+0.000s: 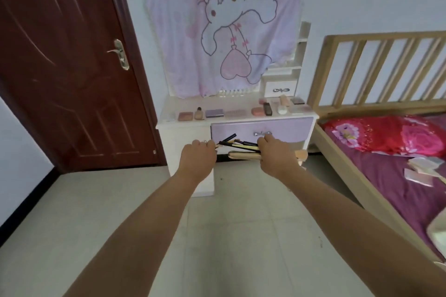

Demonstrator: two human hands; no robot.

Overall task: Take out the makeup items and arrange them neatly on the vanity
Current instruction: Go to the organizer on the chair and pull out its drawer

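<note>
Right hand [275, 154] clamps brush bundle [241, 146], long axis left-right; left hand [198, 155] pinches its left tips; counter [169, 113] up-frame.

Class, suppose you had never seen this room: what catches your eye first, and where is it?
The pink cartoon blanket draped above the white vanity stands out first. In front, the left hand and right hand together hold a bundle of makeup brushes. A bright red pillow lies on the bed at right.
</note>
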